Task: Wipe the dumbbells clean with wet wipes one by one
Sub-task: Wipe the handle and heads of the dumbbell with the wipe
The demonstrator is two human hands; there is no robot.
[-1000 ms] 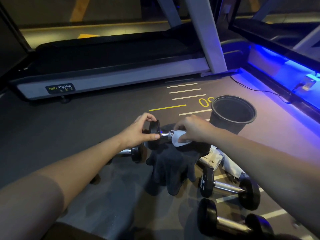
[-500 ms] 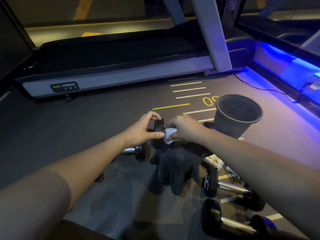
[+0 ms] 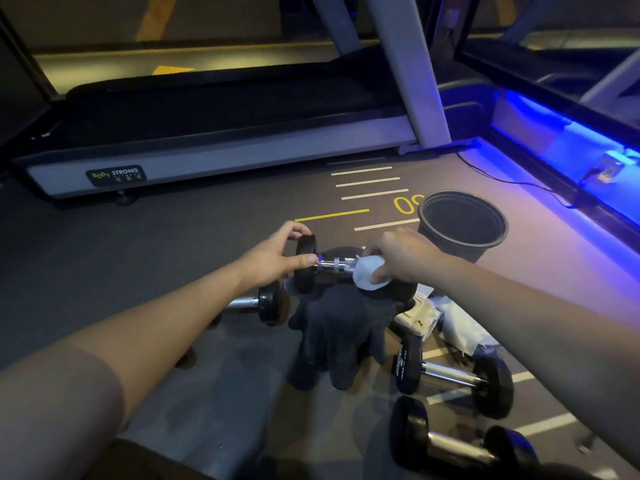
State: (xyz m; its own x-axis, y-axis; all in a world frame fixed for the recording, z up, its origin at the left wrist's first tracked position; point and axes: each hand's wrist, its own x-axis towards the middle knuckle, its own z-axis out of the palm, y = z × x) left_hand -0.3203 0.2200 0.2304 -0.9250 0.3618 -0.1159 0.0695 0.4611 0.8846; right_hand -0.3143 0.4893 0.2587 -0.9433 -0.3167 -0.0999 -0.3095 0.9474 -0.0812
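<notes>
On the gym floor [image 3: 173, 258], my left hand [image 3: 273, 261] grips the dumbbell [image 3: 334, 265]; right hand [image 3: 398, 254] pinches the wipe [image 3: 369, 277] on its handle. Next, probably the far head.

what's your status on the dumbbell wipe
Left hand grips dumbbell end. Right hand holds wet wipe on handle. Nothing in the way.

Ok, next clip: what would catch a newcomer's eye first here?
Mid-frame, the left hand grips one end of a dumbbell while the right hand wraps a white wet wipe around its chrome handle, above a dark cloth. A black bucket stands behind on the right, beside glowing blue strip lighting.
</notes>
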